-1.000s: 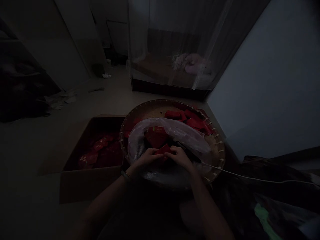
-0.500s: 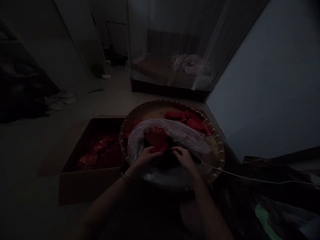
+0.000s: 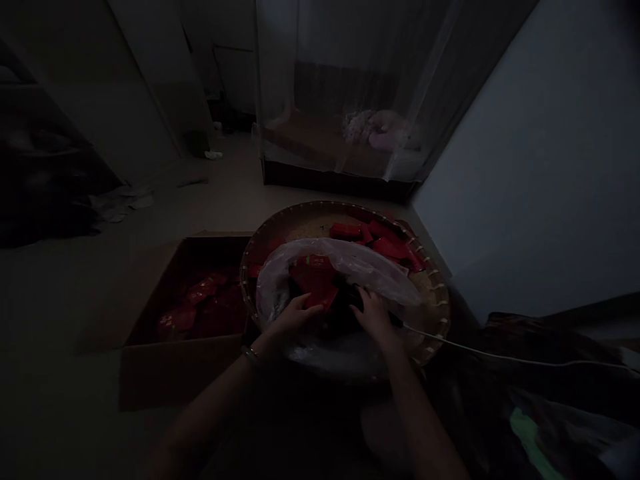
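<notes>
The room is very dark. My left hand (image 3: 294, 319) has thumb and fingers closed on the near edge of a red packet (image 3: 315, 275). To its right, my right hand (image 3: 374, 316) has thumb and fingers apart beside a dark object with a white cord (image 3: 465, 352); its shape is lost in shadow, and I see nothing held. Both hands are over a clear plastic bag (image 3: 345, 251) spread in a round woven bamboo tray (image 3: 435, 280). More red packets (image 3: 387, 243) lie at the tray's far right side.
Left of the tray stands an open cardboard box (image 3: 175, 377) with shiny red packets (image 3: 200, 290) inside. A pale wall (image 3: 540, 200) rises on the right. Behind is a bed under a net (image 3: 340, 100). Dark bags and a green item (image 3: 527, 433) lie at lower right.
My right hand has shifted slightly right, and its fingers point more upward. My left hand stays on the red packet, its near end a little lower.
</notes>
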Tool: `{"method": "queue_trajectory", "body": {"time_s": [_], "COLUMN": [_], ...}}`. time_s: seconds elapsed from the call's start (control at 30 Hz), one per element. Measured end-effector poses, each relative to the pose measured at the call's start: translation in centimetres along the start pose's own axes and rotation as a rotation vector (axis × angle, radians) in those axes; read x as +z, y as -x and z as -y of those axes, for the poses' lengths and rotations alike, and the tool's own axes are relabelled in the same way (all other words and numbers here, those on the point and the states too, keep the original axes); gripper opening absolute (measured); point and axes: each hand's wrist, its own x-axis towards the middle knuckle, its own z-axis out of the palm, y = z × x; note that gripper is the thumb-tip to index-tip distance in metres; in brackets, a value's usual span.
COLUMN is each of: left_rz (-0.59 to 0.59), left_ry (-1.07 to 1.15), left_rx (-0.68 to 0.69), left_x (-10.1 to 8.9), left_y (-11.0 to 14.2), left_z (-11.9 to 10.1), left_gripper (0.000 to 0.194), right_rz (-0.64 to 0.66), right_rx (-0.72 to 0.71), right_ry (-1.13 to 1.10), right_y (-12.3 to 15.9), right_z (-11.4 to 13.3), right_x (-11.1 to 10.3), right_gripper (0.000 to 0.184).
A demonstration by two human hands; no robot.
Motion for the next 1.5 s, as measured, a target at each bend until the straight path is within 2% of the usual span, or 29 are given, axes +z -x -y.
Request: {"method": "queue_trajectory", "body": {"time_s": [0.1,0.17,0.33,0.47,0.6,0.73,0.87,1.0,1.17,1.4,1.5], "left_rz": [-0.037,-0.051,-0.048,-0.081,-0.072,-0.022,0.031,0.043,0.03,0.076,0.084], "left_ry": [0.048,0.073,0.057,0.053,-0.03,-0.065,-0.021,-0.005,-0.023,-0.147,-0.19], "left_rx": [-0.002,-0.018,-0.018,-0.021,0.051,0.045,0.001,0.003,0.005,-0.032,-0.069], "left_x": [0.1,0.1,0.1,-0.2,-0.1,1.2,2.8,3.5,3.4,2.8,2.4], "left_y": [0.0,0.0,-0.1,-0.4,-0.9,-0.9,0.0,0.5,0.4,0.2,0.1], "left_z": [-0.1,-0.2,-0.1,0.3,0.9,1.0,0.5,-0.1,0.1,0.9,1.2], "left_gripper": [0.053,0.053,0.053,0.056,0.052,0.052,0.049,0.045,0.043,0.039,0.037], "right_rz": [0.053,0.078,0.102,0.148,0.34,0.437,0.42,0.384,0.319,0.244,0.267], "right_rx": [0.038,0.015,-0.018,0.069,0.101,0.135,0.167,0.182,0.132,0.148,0.158], "right_ry": [0.106,0.106,-0.048,-0.296,-0.553,-0.564,-0.502,-0.485,-0.478,-0.457,-0.486], "right_y": [0.1,0.0,-0.8,-1.5,-1.7,-1.6,-1.4,-1.2,-1.2,-1.3,-1.3], "right_z": [-1.9,-2.7,-3.0,-2.1,0.1,2.4,3.9,4.2,3.6,2.9,2.5], "right_x": [0.2,0.0,-1.0,-3.4,-6.5,-7.8,-7.6,-7.4,-6.8,-6.4,-6.5], "right_gripper": [0.063,0.067,0.058,0.047,0.047,0.051,0.044,0.039,0.032,0.03,0.032]}}
